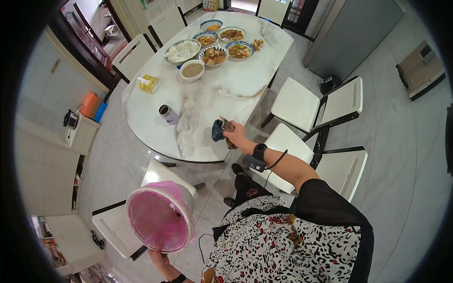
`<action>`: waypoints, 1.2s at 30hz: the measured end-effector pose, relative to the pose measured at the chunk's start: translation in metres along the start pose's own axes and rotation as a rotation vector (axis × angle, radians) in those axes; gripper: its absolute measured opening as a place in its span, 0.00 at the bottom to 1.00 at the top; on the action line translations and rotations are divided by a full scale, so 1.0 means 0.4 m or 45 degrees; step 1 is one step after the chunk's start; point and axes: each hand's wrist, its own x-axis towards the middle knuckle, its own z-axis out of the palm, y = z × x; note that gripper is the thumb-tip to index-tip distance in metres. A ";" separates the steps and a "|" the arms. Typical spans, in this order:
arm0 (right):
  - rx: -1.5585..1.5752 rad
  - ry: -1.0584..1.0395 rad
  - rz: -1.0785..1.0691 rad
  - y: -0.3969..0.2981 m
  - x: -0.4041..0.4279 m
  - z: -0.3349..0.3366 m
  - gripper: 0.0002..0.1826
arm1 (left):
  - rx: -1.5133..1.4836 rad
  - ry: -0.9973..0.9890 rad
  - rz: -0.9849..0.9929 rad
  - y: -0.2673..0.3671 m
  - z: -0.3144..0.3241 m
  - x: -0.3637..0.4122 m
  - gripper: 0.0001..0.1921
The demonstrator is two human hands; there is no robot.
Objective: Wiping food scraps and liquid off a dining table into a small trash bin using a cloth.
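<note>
My right hand (237, 134) grips a crumpled dark blue and grey cloth (218, 130) just over the near right edge of the marble-patterned dining table (198, 138). Down at the lower left, my left hand (160, 257) holds a white trash bin (184, 198) by its rim. The bin is tilted, its mouth facing me, and a pink plastic bag (152, 215) lines it. A little dark and white waste shows on the bag's inner side. Left of the cloth, an uncapped lilac vacuum flask (170, 116) stands upright on the table.
Farther back on the table are a bowl of rice (183, 51), a bowl of porridge-like food (192, 70), several dishes (213, 56) and scraps (258, 44). A yellow tissue pack (149, 84) lies at the left. White chairs (297, 104) line the right; another chair (120, 226) stands behind the bin.
</note>
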 end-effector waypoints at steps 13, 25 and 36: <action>-1.283 0.086 -0.620 -0.003 0.241 -0.107 0.25 | -0.341 -0.138 0.089 0.145 0.112 0.107 0.22; -1.316 0.412 -0.525 -0.166 0.493 -0.268 0.23 | -0.691 0.109 0.040 -0.172 0.118 0.080 0.20; -1.219 0.672 -0.497 -0.163 0.527 -0.272 0.25 | -0.181 0.303 -0.401 -0.352 0.243 0.065 0.20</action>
